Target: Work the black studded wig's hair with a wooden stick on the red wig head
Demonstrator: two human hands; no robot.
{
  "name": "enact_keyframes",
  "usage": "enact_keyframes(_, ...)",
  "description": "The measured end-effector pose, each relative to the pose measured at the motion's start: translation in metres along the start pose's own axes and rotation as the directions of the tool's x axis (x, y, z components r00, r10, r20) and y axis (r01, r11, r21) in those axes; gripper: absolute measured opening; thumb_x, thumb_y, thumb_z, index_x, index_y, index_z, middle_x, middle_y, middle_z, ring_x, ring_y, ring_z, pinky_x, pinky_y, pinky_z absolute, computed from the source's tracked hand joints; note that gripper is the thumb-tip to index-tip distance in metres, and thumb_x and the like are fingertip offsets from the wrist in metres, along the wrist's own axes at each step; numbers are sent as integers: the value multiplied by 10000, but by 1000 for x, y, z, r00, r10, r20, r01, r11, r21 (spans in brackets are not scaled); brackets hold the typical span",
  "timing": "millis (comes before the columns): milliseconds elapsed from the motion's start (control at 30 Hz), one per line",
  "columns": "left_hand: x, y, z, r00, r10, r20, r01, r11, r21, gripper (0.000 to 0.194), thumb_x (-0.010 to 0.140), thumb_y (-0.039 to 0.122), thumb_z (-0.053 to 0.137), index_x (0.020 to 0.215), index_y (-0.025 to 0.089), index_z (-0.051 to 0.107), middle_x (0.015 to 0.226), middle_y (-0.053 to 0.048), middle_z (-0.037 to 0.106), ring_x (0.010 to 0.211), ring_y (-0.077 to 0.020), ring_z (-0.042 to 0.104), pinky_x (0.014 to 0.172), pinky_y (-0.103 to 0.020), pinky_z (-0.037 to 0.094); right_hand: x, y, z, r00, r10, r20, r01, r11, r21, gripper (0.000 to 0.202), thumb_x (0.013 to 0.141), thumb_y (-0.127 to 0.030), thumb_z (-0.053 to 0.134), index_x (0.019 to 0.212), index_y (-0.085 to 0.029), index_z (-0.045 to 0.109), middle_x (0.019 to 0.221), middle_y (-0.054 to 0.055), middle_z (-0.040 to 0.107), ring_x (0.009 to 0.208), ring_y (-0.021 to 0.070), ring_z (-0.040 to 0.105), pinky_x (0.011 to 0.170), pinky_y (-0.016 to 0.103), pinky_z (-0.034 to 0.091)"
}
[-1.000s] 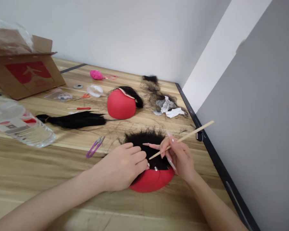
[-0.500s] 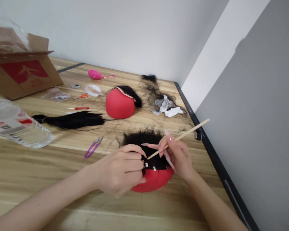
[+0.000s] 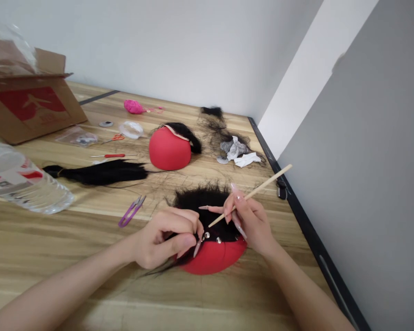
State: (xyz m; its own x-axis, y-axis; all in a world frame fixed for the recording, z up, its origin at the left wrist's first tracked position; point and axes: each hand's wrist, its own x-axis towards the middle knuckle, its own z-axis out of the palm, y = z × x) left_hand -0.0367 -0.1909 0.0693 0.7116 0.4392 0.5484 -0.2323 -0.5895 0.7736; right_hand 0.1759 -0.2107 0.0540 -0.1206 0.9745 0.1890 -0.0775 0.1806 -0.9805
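A red dome-shaped form (image 3: 215, 259) lies on the table in front of me, with a mat of short black hair (image 3: 205, 197) over its far side. Several shiny silver pinheads (image 3: 218, 240) line the hair's near edge. My left hand (image 3: 170, 234) is closed at the form's left side, fingers curled and thumb tucked in, around some of the black hair; loose strands trail below it. In my right hand (image 3: 250, 218) is a thin wooden stick (image 3: 269, 180), held like a pen. Its tip points down beside the pins, and the hand rests against the form's right side.
Behind stands another red dome (image 3: 169, 149) with black hair. Purple thread snips (image 3: 131, 212), a black hair bundle (image 3: 103, 172) and a water bottle (image 3: 24, 179) lie leftward. A cardboard box (image 3: 34, 103) is at far left, crumpled cloth (image 3: 236, 149) at back right. A grey partition borders the right.
My left hand has turned over, so its thumb now shows on top, and hair strands appear beneath it. The right hand keeps the stick nearly where it was. The view has shifted slightly.
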Motion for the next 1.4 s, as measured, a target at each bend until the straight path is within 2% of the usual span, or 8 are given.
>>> enact_keyframes(133,-1,-2,0,998,-60,-19,59,997,-41,546,1021,424,431,532,181,429,543,-30,494,591,-145,523,591,-283,467,0,-3,1,999,31,-20,-32,999,-37,500,949,-585,517,664,-192,636,526,-43,502,424,76,369,509,226,459)
enact_keyframes(300,-2,-4,0,998,-55,43,55,998,-9,512,1022,397,414,561,177,444,590,-24,462,603,-142,459,595,-286,432,1,-6,3,996,70,-51,-74,995,-72,523,938,-599,522,638,-179,610,506,-41,511,379,58,343,405,201,325)
enact_keyframes(667,-2,-5,0,993,-20,115,15,999,49,446,1027,367,389,615,196,398,586,-9,418,603,-153,414,588,-290,374,3,-18,6,989,133,-68,-141,982,-124,544,869,-653,590,609,-175,614,459,-59,456,343,41,284,342,196,242)
enact_keyframes(733,-2,-5,-1,992,-25,121,19,999,50,434,1028,354,385,624,196,394,594,-10,421,608,-154,414,592,-291,368,4,-18,6,989,133,-67,-141,982,-127,539,862,-650,605,604,-177,625,468,-54,471,349,42,291,347,197,257)
enact_keyframes(900,-1,-7,-2,992,-17,125,13,999,29,411,1016,324,411,626,195,380,597,-3,403,608,-150,398,589,-286,357,5,-19,3,994,94,-47,-100,984,-148,552,826,-666,637,565,-179,624,457,-63,476,343,35,289,440,220,409)
enact_keyframes(1067,-1,-8,-2,991,-20,130,18,1000,15,411,1006,309,428,614,191,387,594,-6,412,605,-148,404,591,-289,351,5,-19,1,991,122,-54,-129,976,-172,595,786,-713,635,537,-173,605,457,-39,518,301,37,311,325,210,273)
enact_keyframes(1200,-1,-7,-1,991,-39,125,38,999,11,421,1001,327,436,605,194,385,583,-7,405,605,-152,394,593,-291,351,7,-18,-5,991,132,11,-129,979,-161,538,799,-661,661,567,-176,638,484,-45,518,327,42,330,353,215,306)
enact_keyframes(1400,0,-4,-3,991,-51,125,48,999,21,411,1000,307,449,611,188,396,594,-8,422,614,-147,413,595,-285,346,11,-15,-18,970,180,164,-155,975,-157,420,868,-532,669,633,-184,672,453,-90,396,383,50,267,462,229,358)
